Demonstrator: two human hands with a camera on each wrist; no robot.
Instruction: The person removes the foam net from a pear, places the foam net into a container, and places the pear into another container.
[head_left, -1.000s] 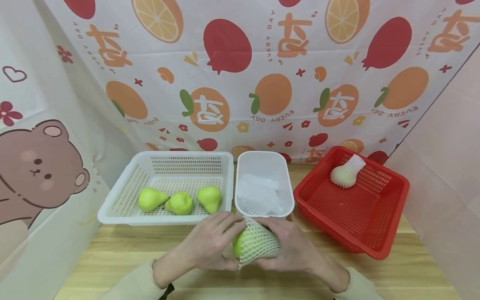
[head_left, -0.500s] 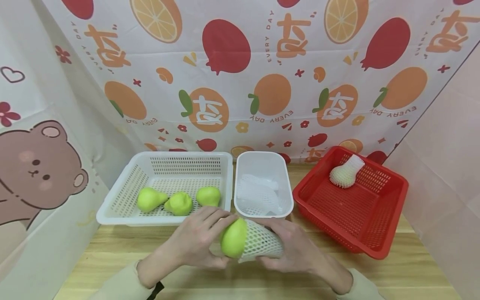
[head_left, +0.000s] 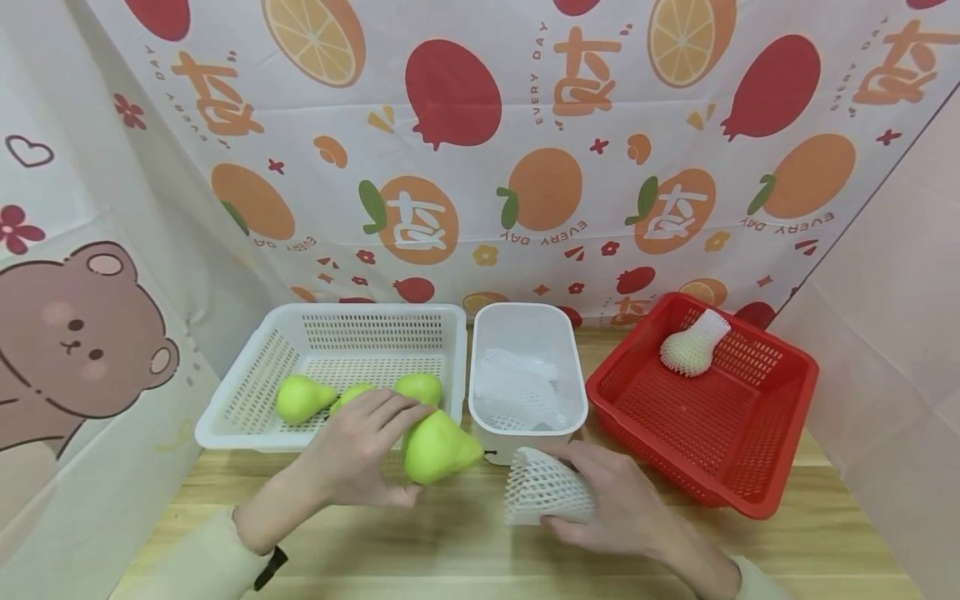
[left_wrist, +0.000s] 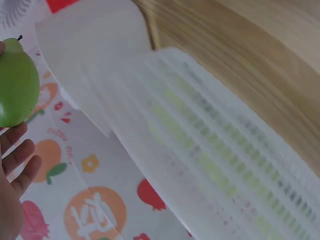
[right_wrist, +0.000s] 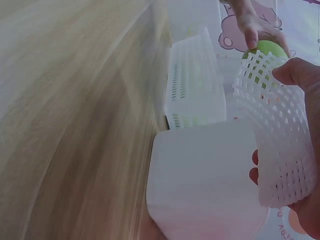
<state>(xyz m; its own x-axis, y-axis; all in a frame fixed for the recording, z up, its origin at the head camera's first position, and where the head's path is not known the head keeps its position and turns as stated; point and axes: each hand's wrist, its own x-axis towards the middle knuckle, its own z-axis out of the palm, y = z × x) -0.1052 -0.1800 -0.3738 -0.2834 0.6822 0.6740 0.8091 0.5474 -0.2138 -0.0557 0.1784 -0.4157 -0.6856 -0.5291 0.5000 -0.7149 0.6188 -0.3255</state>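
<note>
My left hand [head_left: 360, 454] grips a green pear [head_left: 437, 448] by its round end, its stem pointing right. In the left wrist view the pear [left_wrist: 18, 85] sits against the fingertips. To the right, my right hand [head_left: 611, 496] holds a white foam net sleeve [head_left: 546, 490], its open mouth facing the pear. The right wrist view shows the sleeve [right_wrist: 275, 135] with thumb and fingers around it and nothing inside. Pear and sleeve are apart, both held in front of the baskets above the table.
A white basket [head_left: 225, 392] at left holds several pears [head_left: 302, 398]. A white bin [head_left: 487, 333] in the middle contains flat foam sleeves [head_left: 517, 383]. At right, a red basket [head_left: 787, 425] holds one sleeved pear [head_left: 692, 346]. A printed curtain [head_left: 480, 208] hangs behind the wooden table [head_left: 450, 558].
The pear has come out of the foam sleeve. My left hand has moved left with the pear, while my right hand has shifted slightly right with the sleeve.
</note>
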